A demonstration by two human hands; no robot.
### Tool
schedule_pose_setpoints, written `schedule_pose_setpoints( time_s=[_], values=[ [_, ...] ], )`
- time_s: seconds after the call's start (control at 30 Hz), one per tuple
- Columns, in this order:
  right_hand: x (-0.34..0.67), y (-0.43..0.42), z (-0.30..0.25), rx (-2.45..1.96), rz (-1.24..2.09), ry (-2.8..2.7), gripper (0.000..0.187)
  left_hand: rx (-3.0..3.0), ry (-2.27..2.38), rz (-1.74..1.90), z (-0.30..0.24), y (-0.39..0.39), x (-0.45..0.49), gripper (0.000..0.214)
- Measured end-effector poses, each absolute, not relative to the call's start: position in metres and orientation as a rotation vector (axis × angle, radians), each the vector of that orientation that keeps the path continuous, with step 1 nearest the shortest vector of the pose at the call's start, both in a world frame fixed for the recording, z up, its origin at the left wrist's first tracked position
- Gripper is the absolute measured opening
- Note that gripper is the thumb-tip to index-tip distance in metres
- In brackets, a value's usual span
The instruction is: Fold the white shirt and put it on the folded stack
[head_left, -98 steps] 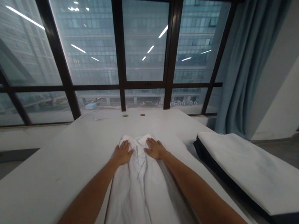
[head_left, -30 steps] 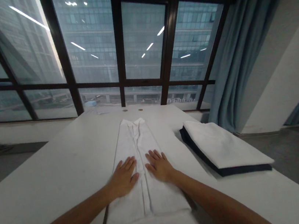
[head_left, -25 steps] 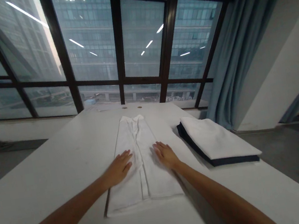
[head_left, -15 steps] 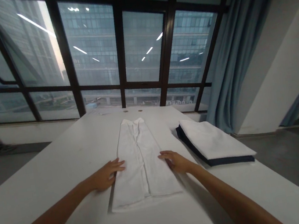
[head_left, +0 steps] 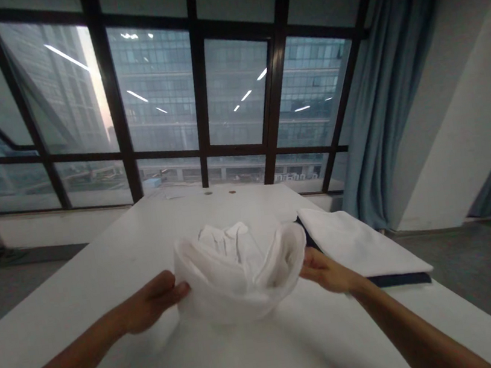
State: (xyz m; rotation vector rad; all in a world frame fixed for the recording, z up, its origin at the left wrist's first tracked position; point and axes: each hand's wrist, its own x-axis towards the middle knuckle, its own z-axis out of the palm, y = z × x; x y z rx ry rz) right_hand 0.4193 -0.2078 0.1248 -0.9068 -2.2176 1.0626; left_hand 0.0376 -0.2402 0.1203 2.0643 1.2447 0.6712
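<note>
A white collared shirt (head_left: 239, 303), folded into a narrow strip, is in front of me at the middle of the table. Its near part is lifted and curls up in a sagging fold, while the collar end lies farther off. My left hand (head_left: 152, 300) is closed on the left edge of the fold, thumb on the near side. On the opposite edge, my right hand (head_left: 328, 271) grips the cloth, its fingertips partly hidden behind it.
The shirt lies on a long white table (head_left: 114, 257). To the right is a stack of folded garments, a white one (head_left: 358, 241) over a dark blue one (head_left: 400, 279). Windows and a blue-grey curtain (head_left: 390, 109) stand beyond the table.
The shirt lay flat with both hands spread on its sides. Now both hands hold its edges, and the near part has come up off the table and folded away from me.
</note>
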Motion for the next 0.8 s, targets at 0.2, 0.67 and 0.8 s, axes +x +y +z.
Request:
schedule_pose_setpoints(
  time_s=[0.2,0.67,0.8],
  values=[
    [0.401,-0.086,0.121,-1.077,0.987,-1.975,0.067,1.935,1.374,0.893,0.145,-0.121,0.049,0.070],
    [0.380,-0.033,0.040,-1.944,0.361,-2.148,0.043,2.062,2.208,0.067,0.050,-0.063,0.059,0.065],
    [0.357,-0.091,0.046,-1.829,0.052,-2.117,0.052,2.430,2.158,0.335,0.054,-0.111,0.088,0.062]
  ],
)
